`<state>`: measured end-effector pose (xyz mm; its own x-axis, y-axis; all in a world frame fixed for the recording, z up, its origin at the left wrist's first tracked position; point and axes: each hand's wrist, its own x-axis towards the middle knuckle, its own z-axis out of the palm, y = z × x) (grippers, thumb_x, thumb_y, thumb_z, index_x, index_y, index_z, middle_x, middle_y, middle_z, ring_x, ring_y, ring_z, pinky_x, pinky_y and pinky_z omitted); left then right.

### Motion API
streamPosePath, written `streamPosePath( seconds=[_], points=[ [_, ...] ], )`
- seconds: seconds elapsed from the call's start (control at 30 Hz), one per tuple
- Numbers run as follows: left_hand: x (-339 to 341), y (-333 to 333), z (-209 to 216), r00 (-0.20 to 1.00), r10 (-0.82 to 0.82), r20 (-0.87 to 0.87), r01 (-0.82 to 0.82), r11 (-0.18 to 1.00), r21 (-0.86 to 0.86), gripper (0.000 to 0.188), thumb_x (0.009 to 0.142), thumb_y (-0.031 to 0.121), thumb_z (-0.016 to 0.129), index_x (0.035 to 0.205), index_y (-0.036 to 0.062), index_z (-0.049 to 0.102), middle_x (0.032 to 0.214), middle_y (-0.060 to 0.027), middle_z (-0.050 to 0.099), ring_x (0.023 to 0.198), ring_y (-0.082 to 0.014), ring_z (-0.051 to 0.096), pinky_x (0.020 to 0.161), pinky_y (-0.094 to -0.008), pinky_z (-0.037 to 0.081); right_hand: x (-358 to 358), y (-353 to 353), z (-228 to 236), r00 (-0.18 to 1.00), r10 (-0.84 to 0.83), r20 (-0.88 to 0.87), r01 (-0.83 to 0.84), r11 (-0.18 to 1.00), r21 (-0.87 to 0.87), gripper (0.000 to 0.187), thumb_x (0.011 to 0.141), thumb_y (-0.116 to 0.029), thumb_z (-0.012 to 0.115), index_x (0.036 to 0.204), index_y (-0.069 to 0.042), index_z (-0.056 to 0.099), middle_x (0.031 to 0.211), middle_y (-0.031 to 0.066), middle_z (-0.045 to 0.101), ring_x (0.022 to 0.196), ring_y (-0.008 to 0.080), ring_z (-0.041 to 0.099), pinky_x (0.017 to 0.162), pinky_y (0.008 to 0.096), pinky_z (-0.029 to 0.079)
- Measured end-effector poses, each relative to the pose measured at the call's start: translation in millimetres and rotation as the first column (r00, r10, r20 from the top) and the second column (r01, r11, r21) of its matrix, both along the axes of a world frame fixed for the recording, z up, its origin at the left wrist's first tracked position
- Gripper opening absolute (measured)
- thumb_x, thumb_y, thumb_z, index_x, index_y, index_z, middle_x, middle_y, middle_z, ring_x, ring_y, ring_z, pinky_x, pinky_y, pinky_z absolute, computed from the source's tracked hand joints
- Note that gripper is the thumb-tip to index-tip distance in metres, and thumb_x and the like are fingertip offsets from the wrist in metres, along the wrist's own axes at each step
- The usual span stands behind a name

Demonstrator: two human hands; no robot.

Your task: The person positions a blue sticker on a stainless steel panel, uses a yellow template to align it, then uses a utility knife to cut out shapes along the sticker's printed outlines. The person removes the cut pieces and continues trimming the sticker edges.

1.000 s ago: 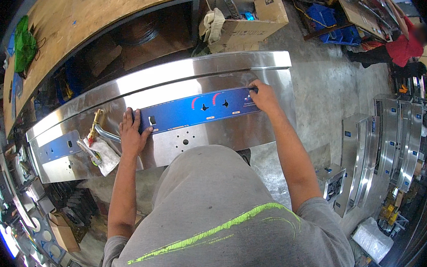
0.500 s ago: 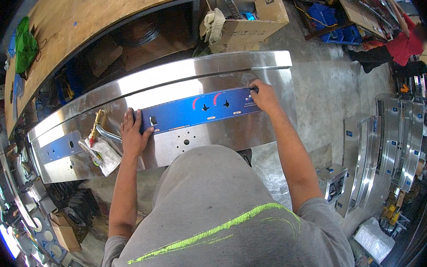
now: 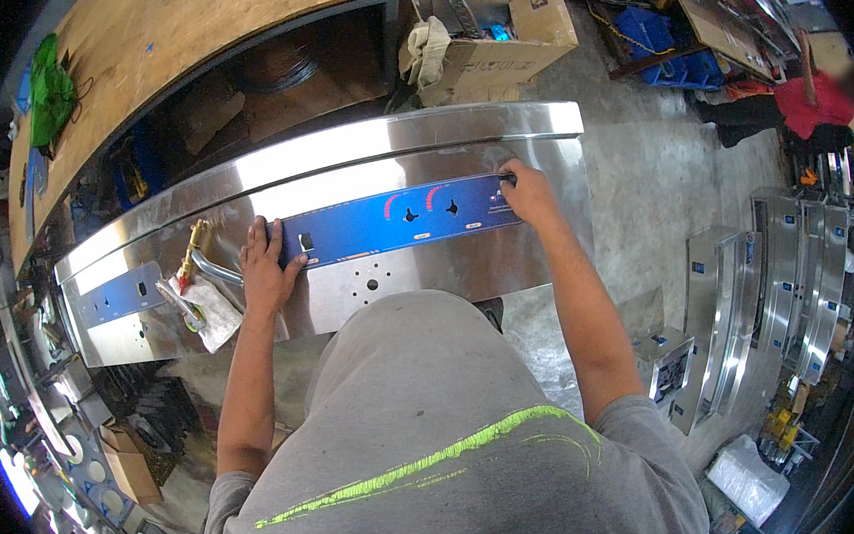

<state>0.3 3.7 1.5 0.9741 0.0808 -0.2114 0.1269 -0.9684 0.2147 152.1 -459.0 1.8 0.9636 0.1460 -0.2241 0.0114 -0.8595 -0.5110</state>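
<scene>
A long blue control-panel overlay [image 3: 360, 220] with cut-outs and red curved marks lies along a shiny stainless-steel housing [image 3: 355, 167] in front of me. My left hand [image 3: 268, 269] rests flat at the overlay's left end, fingers spread over its edge. At the far right end, my right hand [image 3: 525, 192] has its fingers bent and closed on the overlay's corner; the fingertips are partly hidden. Left of my left hand, a brass-fitted torch [image 3: 190, 253] with a bent metal tube lies on the steel, beside a crumpled white cloth [image 3: 211, 314].
A second blue overlay [image 3: 114, 295] sits on the housing's left end. Behind stand a wooden workbench [image 3: 164, 36] and a cardboard box [image 3: 508, 68]. Steel housings [image 3: 709, 319] stand on the floor at right. A person in a red top [image 3: 806, 104] is at the far right.
Both my hands and the overlay hold still. The person in red has shifted an arm and leaned slightly. Someone has come into view at the far left edge.
</scene>
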Motion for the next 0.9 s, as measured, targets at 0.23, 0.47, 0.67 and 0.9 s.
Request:
streamPosePath(
  seconds=[0.23, 0.47, 0.67, 0.9],
  points=[
    [-0.8, 1.3, -2.2, 1.000, 0.001, 0.003, -0.001, 1.000, -0.001, 0.083, 0.087, 0.054, 0.067, 0.154, 0.0122, 0.039, 0.162, -0.0211, 0.025, 0.149, -0.0395, 0.024, 0.118, -0.0562, 0.022, 0.5, -1.5, -3.3, 1.000, 0.004, 0.002, -0.004, 1.000, -0.005, 0.025, 0.085, -0.013, 0.069, 0.108, -0.006, 0.065, 0.103, 0.0193, 0.071, 0.100, 0.0391, 0.067, 0.088, 0.0451, 0.052],
    [-0.6, 1.6, -3.6, 1.000, 0.008, 0.003, -0.009, 1.000, 0.008, 0.084, 0.086, 0.056, 0.066, 0.153, 0.0123, 0.040, 0.162, -0.0210, 0.025, 0.150, -0.0382, 0.024, 0.119, -0.0554, 0.022, 2.1, -2.1, -7.5, 1.000, 0.019, 0.012, -0.019, 1.000, -0.022, 0.025, 0.085, -0.012, 0.070, 0.108, -0.006, 0.065, 0.103, 0.0195, 0.071, 0.100, 0.0393, 0.067, 0.087, 0.0459, 0.052],
    [-0.9, 2.8, -4.4, 1.000, 0.000, 0.012, 0.000, 1.000, 0.004, 0.085, 0.085, 0.053, 0.069, 0.153, 0.0120, 0.040, 0.162, -0.0208, 0.026, 0.149, -0.0383, 0.025, 0.118, -0.0553, 0.022, 2.5, -0.7, -1.3, 0.999, 0.033, 0.002, -0.033, 0.998, -0.046, 0.026, 0.086, -0.013, 0.069, 0.110, -0.006, 0.064, 0.103, 0.0209, 0.070, 0.100, 0.0407, 0.066, 0.088, 0.0464, 0.052],
    [-1.3, 1.4, -3.4, 1.000, -0.004, 0.016, 0.004, 1.000, 0.005, 0.084, 0.086, 0.052, 0.068, 0.153, 0.0116, 0.040, 0.161, -0.0219, 0.026, 0.149, -0.0393, 0.026, 0.118, -0.0560, 0.024, 4.1, 1.5, 5.8, 0.997, 0.021, -0.071, -0.023, 0.999, -0.031, 0.026, 0.084, -0.012, 0.069, 0.109, -0.006, 0.063, 0.107, 0.0207, 0.069, 0.104, 0.0409, 0.064, 0.092, 0.0476, 0.051]
  ],
)
